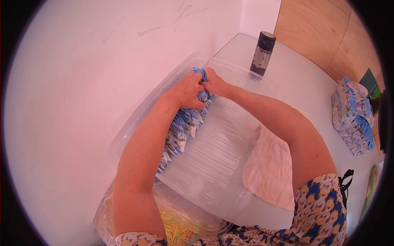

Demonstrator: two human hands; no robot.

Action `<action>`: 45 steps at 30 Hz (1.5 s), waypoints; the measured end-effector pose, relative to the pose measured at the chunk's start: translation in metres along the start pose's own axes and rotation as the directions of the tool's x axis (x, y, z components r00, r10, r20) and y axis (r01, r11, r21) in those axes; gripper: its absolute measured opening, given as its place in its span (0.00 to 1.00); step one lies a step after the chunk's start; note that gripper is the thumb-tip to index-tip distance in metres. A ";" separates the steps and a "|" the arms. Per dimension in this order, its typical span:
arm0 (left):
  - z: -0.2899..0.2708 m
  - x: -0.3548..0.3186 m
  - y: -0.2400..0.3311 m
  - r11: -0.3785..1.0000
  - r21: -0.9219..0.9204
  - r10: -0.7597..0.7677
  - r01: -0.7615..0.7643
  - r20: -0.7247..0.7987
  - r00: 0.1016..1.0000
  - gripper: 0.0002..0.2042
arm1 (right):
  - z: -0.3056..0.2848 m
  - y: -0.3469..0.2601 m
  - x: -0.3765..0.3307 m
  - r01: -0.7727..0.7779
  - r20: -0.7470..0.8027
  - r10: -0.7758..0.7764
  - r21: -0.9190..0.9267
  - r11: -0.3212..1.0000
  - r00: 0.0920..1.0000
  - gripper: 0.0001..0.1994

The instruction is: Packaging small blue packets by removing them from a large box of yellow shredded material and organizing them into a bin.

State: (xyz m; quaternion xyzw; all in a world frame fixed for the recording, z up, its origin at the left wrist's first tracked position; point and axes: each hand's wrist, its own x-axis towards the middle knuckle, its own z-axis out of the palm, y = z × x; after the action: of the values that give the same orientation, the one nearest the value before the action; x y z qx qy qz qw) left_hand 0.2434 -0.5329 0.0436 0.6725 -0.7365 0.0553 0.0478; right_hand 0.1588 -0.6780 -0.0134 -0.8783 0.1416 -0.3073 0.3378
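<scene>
A row of small blue-and-white packets [180, 127] stands tightly packed along the left side of a clear plastic tray [213, 147]. Over the far end of that row, my left hand [188, 91] has its fingers and thumb curled around some packets. Beside it, my right hand [215, 84] is closed with its fingertips at the far-end packets, against the left hand's fingers. Part of what the fingers grip is hidden between the two hands. The tray's ribbed bottom shows bare to the right of the packets.
A dark-capped bottle [263, 55] stands beyond the tray. A pinkish cloth [269, 170] lies under my right arm. Near me, a clear container holds thin yellow and coloured sticks [178, 227]. Bundled packets [352, 117] are piled at the far right. A white wall [74, 102] borders the left.
</scene>
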 end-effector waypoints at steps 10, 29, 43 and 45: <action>0.001 0.011 0.003 0.982 0.127 -0.142 0.138 0.021 0.990 0.34 | -0.030 -0.023 0.018 0.206 0.213 -0.091 -0.610 0.765 0.973 0.11; 0.025 -0.111 0.071 0.981 0.160 0.113 -0.106 -0.035 0.993 0.10 | -0.009 -0.054 -0.041 0.473 0.800 0.012 -0.367 0.801 0.600 0.10; -0.076 -0.341 0.197 0.771 -0.539 -0.625 0.340 -0.535 0.568 0.05 | -0.080 -0.213 -0.271 0.730 0.653 -0.586 0.073 0.679 0.480 0.14; -0.055 -0.387 0.220 0.690 -0.571 -0.720 0.445 -0.482 0.499 0.05 | -0.067 -0.210 -0.279 0.773 0.565 -0.645 0.020 0.634 0.514 0.09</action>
State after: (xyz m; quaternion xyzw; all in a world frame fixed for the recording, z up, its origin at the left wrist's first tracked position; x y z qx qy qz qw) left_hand 0.0595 -0.1238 0.0384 0.7929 -0.3831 0.1346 0.4543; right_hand -0.0899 -0.4315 0.0445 -0.9386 -0.2948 -0.1486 0.0999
